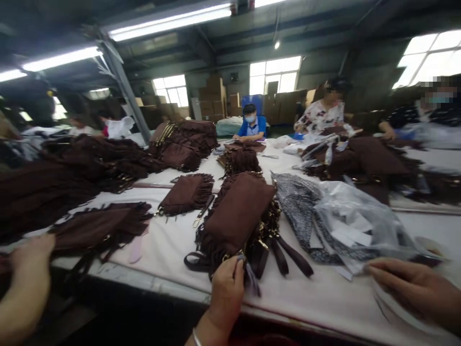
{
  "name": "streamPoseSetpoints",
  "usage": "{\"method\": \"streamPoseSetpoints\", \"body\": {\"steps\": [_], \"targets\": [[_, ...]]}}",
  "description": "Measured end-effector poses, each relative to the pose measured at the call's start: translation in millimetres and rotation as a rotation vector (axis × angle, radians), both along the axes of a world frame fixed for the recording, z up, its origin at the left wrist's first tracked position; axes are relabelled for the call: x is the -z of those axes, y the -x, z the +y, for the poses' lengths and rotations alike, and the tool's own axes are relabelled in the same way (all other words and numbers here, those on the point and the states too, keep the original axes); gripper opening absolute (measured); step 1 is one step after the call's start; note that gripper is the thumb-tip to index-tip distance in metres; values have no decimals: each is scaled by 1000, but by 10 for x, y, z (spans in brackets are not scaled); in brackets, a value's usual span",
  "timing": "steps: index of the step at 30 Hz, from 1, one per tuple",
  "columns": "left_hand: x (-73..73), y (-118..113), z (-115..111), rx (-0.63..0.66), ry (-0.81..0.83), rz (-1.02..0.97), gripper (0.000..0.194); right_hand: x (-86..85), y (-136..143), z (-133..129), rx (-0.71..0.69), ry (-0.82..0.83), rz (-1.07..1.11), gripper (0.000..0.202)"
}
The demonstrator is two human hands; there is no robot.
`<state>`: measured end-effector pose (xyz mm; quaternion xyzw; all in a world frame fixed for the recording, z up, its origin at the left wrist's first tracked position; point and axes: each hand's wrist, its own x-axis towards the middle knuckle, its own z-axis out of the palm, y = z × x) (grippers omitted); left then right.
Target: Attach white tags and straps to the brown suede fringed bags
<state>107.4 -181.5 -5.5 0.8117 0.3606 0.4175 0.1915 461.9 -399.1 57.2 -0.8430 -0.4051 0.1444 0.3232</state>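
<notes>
A stack of dark brown fringed pouches point(237, 206) lies in front of me, with gold clasps and wrist straps point(293, 257) hanging down its right side. At the stack's near edge, my left hand point(226, 290), wearing a bangle, is closed in a pinch on a small greyish strip point(252, 278). To the right, my right hand point(414, 288) has its thumb and fingers pressed together beside a clear plastic bag point(374, 221) of white cards point(351, 235). What it pinches is blurred. A small white card point(344, 273) lies near its fingertips.
Another person's hand point(34, 259) touches a fringed pouch point(97, 228) at left. Another pouch point(187, 192) and grey speckled cloth point(297, 211) lie on the table point(324, 298). Brown piles stand left and right; co-workers point(252, 126) sit across.
</notes>
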Motion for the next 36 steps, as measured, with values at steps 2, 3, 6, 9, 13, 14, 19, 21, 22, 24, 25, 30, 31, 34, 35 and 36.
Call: {"method": "streamPoseSetpoints", "body": {"steps": [2,3,6,9,13,14,19,21,22,24,25,30,31,34,35,36], "targets": [[-16,0,-69,-4,45,20,26,-28,551,337,-254,15,236,34],[-32,7,-105,-1,62,25,26,-43,838,520,-329,1,298,35],[-86,52,-201,16,88,28,23,-47,1554,1063,-520,-25,489,37],[-110,99,-257,29,85,15,22,19,1932,1459,-575,-34,615,35],[-69,122,-267,36,87,19,24,134,2069,1681,-555,4,615,34],[-49,123,-264,36,90,21,24,162,2072,1703,-547,9,612,34],[42,116,-249,36,70,38,23,249,2051,1761,-464,85,606,34],[57,111,-251,32,52,51,22,238,2064,1788,-425,144,601,34],[62,107,-253,30,43,57,23,224,2080,1803,-403,174,583,34],[75,99,-261,24,28,72,23,192,2125,1836,-354,218,512,35],[83,94,-266,16,22,81,23,178,2149,1851,-334,229,471,36],[101,92,-282,-33,31,107,24,163,2171,1858,-337,212,390,37],[84,98,-277,-30,49,100,25,168,2144,1840,-369,196,405,35],[-16,118,-248,-8,144,53,24,192,2025,1769,-521,142,539,24],[-59,122,-236,-1,199,36,24,201,1989,1746,-561,128,582,22],[-102,123,-226,4,270,17,25,211,1962,1727,-583,118,608,22]]}}
